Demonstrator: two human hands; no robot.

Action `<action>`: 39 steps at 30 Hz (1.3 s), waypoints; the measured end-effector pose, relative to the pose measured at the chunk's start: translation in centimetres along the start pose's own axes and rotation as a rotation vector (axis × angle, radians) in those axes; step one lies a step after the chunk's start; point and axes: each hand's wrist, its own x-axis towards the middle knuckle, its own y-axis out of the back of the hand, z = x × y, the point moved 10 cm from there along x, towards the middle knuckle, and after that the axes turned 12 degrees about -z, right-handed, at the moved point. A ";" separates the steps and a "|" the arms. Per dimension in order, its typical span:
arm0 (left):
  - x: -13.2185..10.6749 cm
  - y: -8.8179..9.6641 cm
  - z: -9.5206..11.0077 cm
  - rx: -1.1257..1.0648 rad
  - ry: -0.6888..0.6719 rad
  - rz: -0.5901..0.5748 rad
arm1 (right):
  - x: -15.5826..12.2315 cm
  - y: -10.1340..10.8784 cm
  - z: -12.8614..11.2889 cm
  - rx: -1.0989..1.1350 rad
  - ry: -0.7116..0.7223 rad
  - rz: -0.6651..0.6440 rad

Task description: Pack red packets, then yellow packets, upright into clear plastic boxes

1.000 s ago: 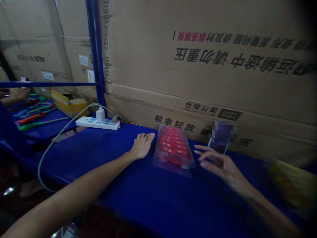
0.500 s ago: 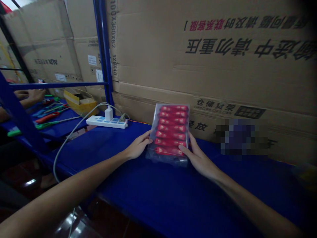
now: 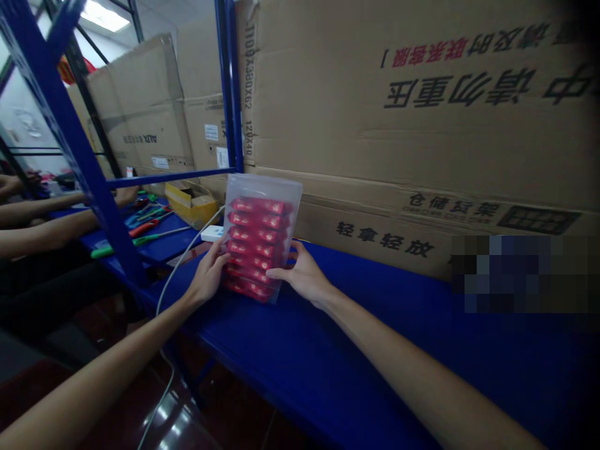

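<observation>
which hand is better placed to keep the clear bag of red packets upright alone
Probably the right hand: its fingers wrap round the edge of the clear plastic bag, while the left hand sits against the opposite edge.

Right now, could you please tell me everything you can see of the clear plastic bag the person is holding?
The clear plastic bag is a thin, glossy, see-through pouch, with a bare upper margin above a stacked row of red packets. It stands nearly upright, slightly tilted, held between the left hand and right hand at its sides. Its lower end sits at the blue bench, though actual contact is hard to confirm.
</observation>
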 end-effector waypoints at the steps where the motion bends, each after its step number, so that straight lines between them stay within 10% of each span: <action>1: -0.4 0.5 -0.2 -0.014 0.014 0.004 | 0.3 -0.3 -0.3 -0.005 0.010 -0.003; 10: -1.2 -0.6 -1.5 -0.226 0.107 -0.123 | 1.7 3.3 -4.7 0.038 0.115 0.116; 20: -2.0 -1.1 1.6 0.223 -0.025 -0.185 | 1.7 10.2 -7.5 -0.016 0.263 0.329; 26: -2.8 -3.6 3.0 0.527 -0.121 -0.430 | 0.6 13.3 -9.1 -0.078 0.379 0.435; 36: 3.4 -9.0 -0.5 0.544 -0.033 -0.484 | -2.3 12.5 -8.9 -0.094 0.399 0.415; 39: 4.2 -7.1 0.4 0.440 -0.033 -0.355 | -3.0 10.3 -8.0 -0.095 0.310 0.319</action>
